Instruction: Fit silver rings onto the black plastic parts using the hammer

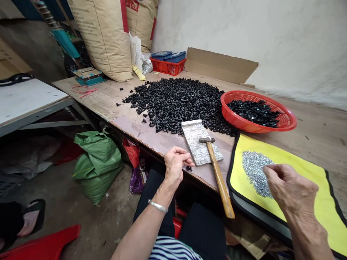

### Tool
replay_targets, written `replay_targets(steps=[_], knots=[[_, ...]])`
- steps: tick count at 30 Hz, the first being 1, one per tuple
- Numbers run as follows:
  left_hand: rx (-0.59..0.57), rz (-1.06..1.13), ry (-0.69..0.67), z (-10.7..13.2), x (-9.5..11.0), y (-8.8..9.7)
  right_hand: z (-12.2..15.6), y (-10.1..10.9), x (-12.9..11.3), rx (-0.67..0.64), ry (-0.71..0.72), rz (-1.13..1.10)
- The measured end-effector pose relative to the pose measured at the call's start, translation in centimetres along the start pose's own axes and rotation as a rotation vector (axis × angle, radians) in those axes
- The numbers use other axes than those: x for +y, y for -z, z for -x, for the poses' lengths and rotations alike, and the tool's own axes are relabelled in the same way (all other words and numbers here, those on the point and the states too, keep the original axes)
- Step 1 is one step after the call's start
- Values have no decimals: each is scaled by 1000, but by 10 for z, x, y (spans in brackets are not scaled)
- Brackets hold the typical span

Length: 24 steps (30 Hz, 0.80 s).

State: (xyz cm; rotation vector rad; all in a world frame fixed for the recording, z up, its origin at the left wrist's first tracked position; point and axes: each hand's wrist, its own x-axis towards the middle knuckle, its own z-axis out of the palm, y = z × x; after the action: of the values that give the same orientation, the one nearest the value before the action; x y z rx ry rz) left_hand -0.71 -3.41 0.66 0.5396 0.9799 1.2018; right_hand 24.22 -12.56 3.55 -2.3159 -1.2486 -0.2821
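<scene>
so here's where we're at on the bench. our left hand (176, 166) hangs just above the board, fingers loosely curled and relaxed with nothing showing between them. a small black piece (189, 168) lies right by the fingertips, just beside a scuffed steel plate (200, 142). our right hand (290, 184) is over a yellow mat with a black border (295, 159), fingers and thumb pinched together at the edge of a heap of tiny silvery bits (255, 173). we can't tell if that pinch has actually got hold of anything, since the hand hides it.

as we see it, a few things could go wrong from here. those silvery bits sit loose on the mat, so one careless sweep of the wrist could scatter them, and they'd be a pain to find if they went over the edge. the hammer (219, 184) sits with the end of its wooden handle poking out past the bench edge, so a bump from an arm could send it down onto our legs. the heap of black pieces (176, 104) spreads right up to the steel plate and the red plastic basket (257, 110), so reaching across carelessly could push strays off the edge toward the green sack (97, 166) on the floor.
</scene>
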Motion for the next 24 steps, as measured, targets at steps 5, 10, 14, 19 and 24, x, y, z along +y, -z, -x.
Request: replay_targets(steps=[5,10,14,19,24], knots=[[77,-386,-380,-15,-19,-4,36,7,-44,108,185,-190],[124,-505,-523,-17,-23,-1,81,4,-94,-26,364,-426],[241,-505,-554,0,-13,25,94,4,-99,-169,129,-564],[23,-969,-535,29,-19,30,98,1,-94,-448,-132,-819],[-7,-971,-433,33,-25,20,102,-3,-93,-503,-217,-928]])
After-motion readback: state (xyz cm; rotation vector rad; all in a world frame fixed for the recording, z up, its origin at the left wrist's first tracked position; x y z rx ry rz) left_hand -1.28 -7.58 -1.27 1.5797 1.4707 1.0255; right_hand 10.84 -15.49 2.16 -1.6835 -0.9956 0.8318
